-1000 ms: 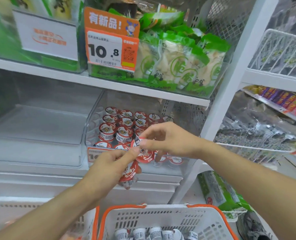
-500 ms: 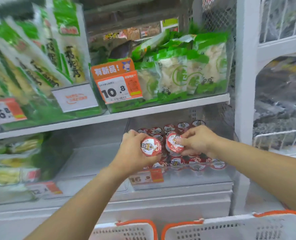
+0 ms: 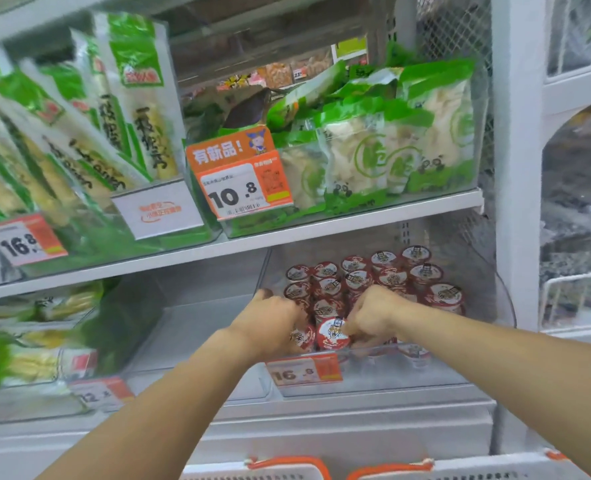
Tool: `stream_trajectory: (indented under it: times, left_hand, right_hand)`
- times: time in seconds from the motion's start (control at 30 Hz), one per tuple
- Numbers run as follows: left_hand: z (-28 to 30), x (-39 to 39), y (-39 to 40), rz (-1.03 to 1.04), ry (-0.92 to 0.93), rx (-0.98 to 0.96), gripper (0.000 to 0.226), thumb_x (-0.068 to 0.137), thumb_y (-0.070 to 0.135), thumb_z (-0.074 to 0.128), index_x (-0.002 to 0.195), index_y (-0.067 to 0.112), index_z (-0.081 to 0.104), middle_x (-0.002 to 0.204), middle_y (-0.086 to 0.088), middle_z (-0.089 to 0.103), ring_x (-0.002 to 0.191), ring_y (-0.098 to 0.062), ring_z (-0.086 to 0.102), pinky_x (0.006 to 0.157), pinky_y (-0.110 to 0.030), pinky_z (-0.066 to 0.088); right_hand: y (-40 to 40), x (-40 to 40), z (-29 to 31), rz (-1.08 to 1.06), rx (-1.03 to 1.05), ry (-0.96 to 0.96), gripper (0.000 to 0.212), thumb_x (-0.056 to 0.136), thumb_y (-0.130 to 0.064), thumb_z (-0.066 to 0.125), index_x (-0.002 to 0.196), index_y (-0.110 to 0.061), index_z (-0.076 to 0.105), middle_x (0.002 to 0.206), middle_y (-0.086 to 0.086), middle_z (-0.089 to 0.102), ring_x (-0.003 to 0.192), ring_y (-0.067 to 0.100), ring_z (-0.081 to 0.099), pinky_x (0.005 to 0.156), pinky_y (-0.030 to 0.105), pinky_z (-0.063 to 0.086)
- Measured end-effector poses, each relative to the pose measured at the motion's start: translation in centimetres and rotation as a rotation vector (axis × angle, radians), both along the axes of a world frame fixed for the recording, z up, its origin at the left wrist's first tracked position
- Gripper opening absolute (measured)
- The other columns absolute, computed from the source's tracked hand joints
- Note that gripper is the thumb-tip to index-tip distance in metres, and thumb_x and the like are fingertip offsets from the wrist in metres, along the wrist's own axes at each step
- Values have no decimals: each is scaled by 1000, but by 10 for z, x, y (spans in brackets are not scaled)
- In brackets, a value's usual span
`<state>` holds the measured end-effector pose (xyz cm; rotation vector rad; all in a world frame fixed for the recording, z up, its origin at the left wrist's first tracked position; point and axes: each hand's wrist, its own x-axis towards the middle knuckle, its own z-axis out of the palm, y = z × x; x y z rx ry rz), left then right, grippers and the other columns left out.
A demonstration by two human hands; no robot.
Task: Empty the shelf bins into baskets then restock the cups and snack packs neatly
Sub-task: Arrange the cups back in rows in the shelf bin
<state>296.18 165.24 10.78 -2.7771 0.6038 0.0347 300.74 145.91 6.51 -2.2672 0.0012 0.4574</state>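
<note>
Both my hands are inside the clear bin (image 3: 373,372) on the lower shelf, right among the red-lidded cups (image 3: 387,275). My left hand (image 3: 273,323) curls round a cup at the bin's front left, its lid half hidden. My right hand (image 3: 370,315) pinches the rim of the front cup (image 3: 332,333), tiger lid facing me. Rows of cups stand upright behind. Green snack packs (image 3: 384,150) fill the bin above, and two orange-rimmed baskets (image 3: 287,467) sit below.
</note>
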Motion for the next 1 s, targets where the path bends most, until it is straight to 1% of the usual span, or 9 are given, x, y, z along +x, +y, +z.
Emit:
stream_trajectory:
  times: [0.17, 0.33, 0.5, 0.63, 0.7, 0.77, 0.87, 0.93, 1.0]
  left_hand:
    - [3, -1, -2, 11, 8, 16, 33, 90, 41, 68, 119, 26, 71, 117, 6, 72, 105, -21, 63, 104, -31, 33]
    - [3, 2, -3, 45, 17, 74, 28, 88, 30, 73, 116, 22, 72, 115, 0, 72, 104, -26, 63, 99, -31, 41]
    - [7, 3, 0, 69, 108, -11, 42, 83, 25, 80, 123, 20, 69, 121, 0, 70, 107, -22, 63, 94, -31, 49]
    - [23, -12, 1, 118, -3, -357, 30, 85, 33, 77, 113, 22, 73, 112, 8, 72, 101, -11, 65, 88, -24, 50]
    - [25, -36, -7, 63, -233, -640, 11, 88, 33, 72, 97, 26, 74, 91, 16, 70, 85, -3, 62, 77, -19, 46]
    - [11, -67, -24, -24, -339, -915, 6, 88, 27, 71, 82, 28, 70, 72, 16, 65, 70, -5, 59, 64, -18, 44]
    - [-47, -100, -58, -71, -42, -988, 10, 87, 31, 65, 78, 27, 66, 67, 13, 64, 63, -6, 57, 60, -22, 45]
    - [-101, -112, -80, -53, 267, -854, 12, 86, 36, 61, 81, 27, 67, 73, 11, 67, 65, -4, 57, 64, -24, 47]
    - [-164, -124, -96, -25, 522, -693, 13, 87, 31, 64, 88, 21, 71, 83, 6, 71, 69, -2, 55, 68, -22, 44]
  right_hand:
    - [1, -1, 1, 33, -28, -24, 32, 81, -26, 82, 103, -5, 76, 94, 8, 78, 92, 22, 75, 90, 40, 59]
    - [2, 2, 2, 47, -19, 27, 32, 82, -19, 81, 108, -1, 75, 90, 9, 78, 86, 19, 76, 89, 39, 60]
    - [1, -1, 7, 61, -92, -26, 32, 81, -26, 82, 104, -4, 75, 78, 5, 78, 78, 17, 76, 84, 38, 62]
    - [-17, -35, 35, 74, -102, -378, 14, 90, -28, 72, 89, -15, 78, 70, -5, 74, 66, 1, 70, 74, 21, 59]
    - [-32, -73, 49, 68, 52, -635, 5, 87, -24, 74, 82, -22, 75, 67, -12, 70, 62, -3, 64, 63, 9, 48]
    - [-53, -112, 45, 92, 247, -721, 9, 84, -16, 75, 77, -23, 73, 65, -11, 68, 64, 3, 65, 59, 10, 45]
    - [-88, -150, -14, 131, 281, -495, 11, 85, -15, 76, 80, -25, 71, 70, -7, 70, 63, 11, 67, 59, 17, 48]
    - [-116, -159, -78, 205, 98, -208, 8, 86, -25, 76, 88, -27, 69, 76, -5, 72, 67, 8, 68, 64, 23, 53]
    - [-146, -169, -145, 352, -205, 87, 22, 87, -34, 74, 106, -24, 68, 92, -6, 73, 84, 10, 69, 77, 23, 51]
